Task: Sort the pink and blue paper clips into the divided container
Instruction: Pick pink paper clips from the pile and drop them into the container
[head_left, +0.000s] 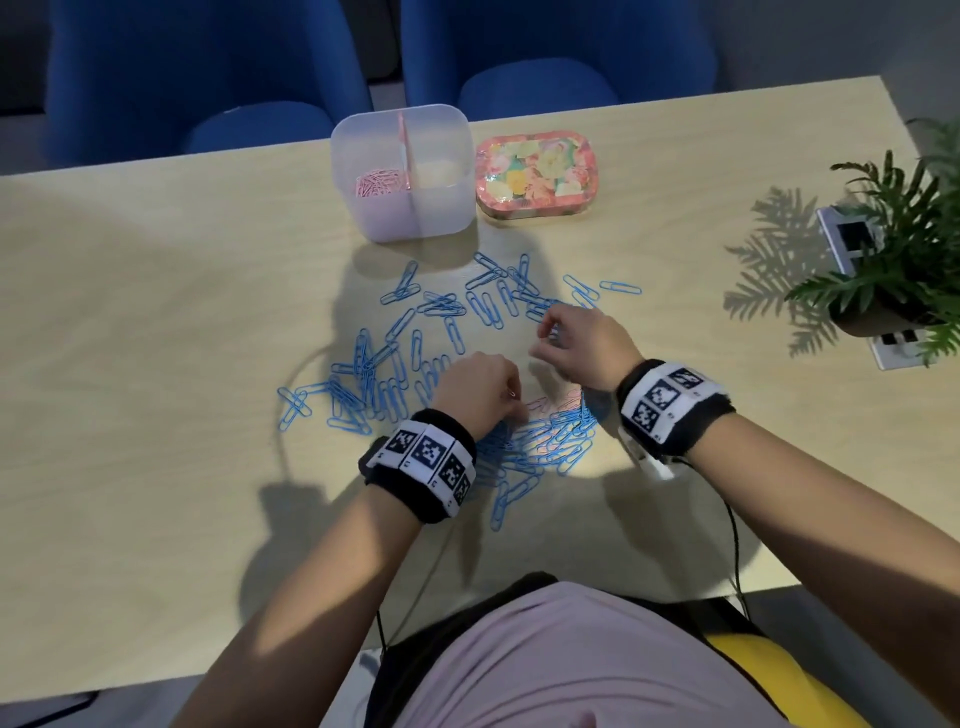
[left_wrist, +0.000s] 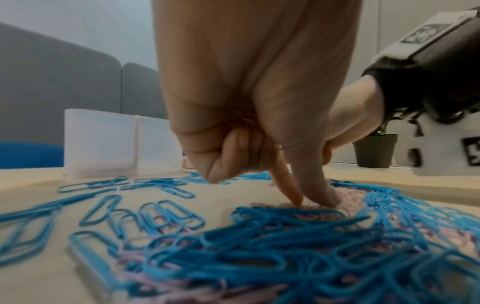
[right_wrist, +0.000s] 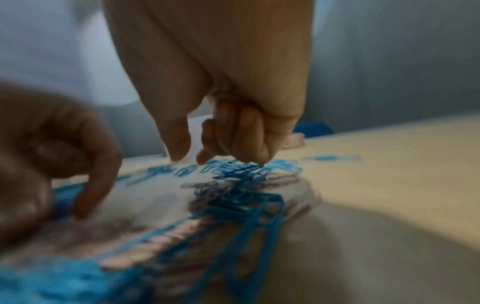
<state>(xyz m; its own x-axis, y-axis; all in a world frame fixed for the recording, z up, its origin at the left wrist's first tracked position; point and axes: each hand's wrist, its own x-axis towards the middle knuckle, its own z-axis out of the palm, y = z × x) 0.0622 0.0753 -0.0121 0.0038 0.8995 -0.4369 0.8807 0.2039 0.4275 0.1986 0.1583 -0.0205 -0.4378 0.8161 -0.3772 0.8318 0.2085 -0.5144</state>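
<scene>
Left hand (left_wrist: 249, 115) presses two fingertips (left_wrist: 330, 197) into the mixed heap of thin blue and pink wire paper clips (left_wrist: 285, 246). Right hand (head_left: 582, 345), just beyond the heap, is loosely curled; contents cannot be told. Interlocked clips risk dragging blue ones into the translucent divided plastic container (head_left: 441, 208), pink side.

A: What is worn at the wrists?

B: Each forearm is bare and carries a black fabric wristband (head_left: 423, 467) faced with white tiles printed with square black-and-white markers.

A: Anything attached to the bands?

B: A white housing (head_left: 649, 457) sits under the right band, and thin black cables (head_left: 735, 540) run from the bands toward the torso.

A: And on the torso?

B: A pale pink top (head_left: 571, 660).
</scene>
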